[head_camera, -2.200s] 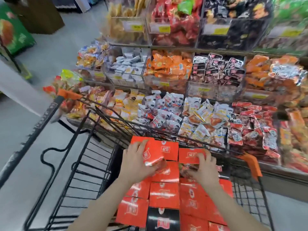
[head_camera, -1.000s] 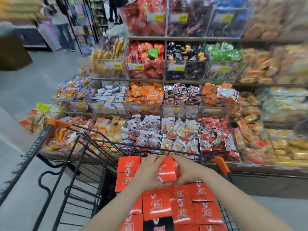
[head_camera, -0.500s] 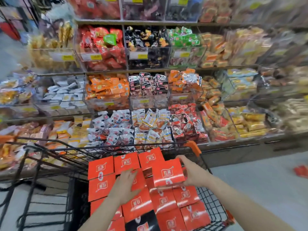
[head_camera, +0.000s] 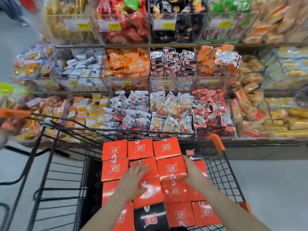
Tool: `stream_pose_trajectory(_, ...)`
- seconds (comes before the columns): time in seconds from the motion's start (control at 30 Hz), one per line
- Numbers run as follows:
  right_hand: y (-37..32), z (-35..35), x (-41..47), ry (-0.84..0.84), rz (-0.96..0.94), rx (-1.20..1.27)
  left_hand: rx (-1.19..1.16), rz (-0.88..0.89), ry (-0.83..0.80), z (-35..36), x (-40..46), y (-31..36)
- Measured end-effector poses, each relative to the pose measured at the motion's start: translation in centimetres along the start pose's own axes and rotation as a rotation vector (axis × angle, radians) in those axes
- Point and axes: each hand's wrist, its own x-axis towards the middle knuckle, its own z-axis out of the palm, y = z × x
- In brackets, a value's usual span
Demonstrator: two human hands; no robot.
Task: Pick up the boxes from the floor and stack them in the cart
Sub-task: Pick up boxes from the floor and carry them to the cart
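Several flat red boxes with white logos lie stacked in rows inside the black wire cart [head_camera: 221,170]. One black box [head_camera: 150,217] lies among them at the near end. My left hand [head_camera: 133,179] rests flat with straight fingers on a red box [head_camera: 146,167] in the middle row. My right hand [head_camera: 191,170] holds the right edge of another red box [head_camera: 171,168], which lies on top of the stack beside the left hand. The far row of red boxes [head_camera: 140,148] sits against the cart's front wall.
Shelves of clear bins [head_camera: 166,114] packed with snack packets stand right behind the cart. The cart has orange corner caps [head_camera: 216,141] and an orange handle end [head_camera: 13,112] at the left. Grey floor [head_camera: 275,180] lies to the right and left.
The red box that both hands held above the stack has come down onto the top layer. My left hand has moved off it onto the neighbouring box. The camera has tilted downward.
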Motion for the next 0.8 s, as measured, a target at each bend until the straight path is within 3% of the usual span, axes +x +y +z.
stream_pose_trajectory(0.23,-3.0,-2.7,-1.8,-0.107,-0.009,-0.088,-0.045,-0.020,-0.081,-2.6,0.8,0.7)
stream_pose_trajectory(0.33,-5.8,-5.4,-2.9,-0.053,-0.049,-0.183,-0.017,0.003,-0.006,-6.2,1.4,1.1)
stream_pose_trajectory(0.43,-8.8,-8.2,-4.8,0.070,-0.079,-0.275,0.026,0.036,0.129,-10.6,1.5,1.9)
stream_pose_trajectory(0.63,-13.4,-12.2,-10.9,0.472,-0.122,-0.469,0.094,0.237,0.382,-18.8,0.2,6.2)
stream_pose_trajectory(0.8,-12.1,-14.5,-17.7,0.690,-0.127,-0.519,0.245,0.402,0.457,-22.7,-0.3,13.0)
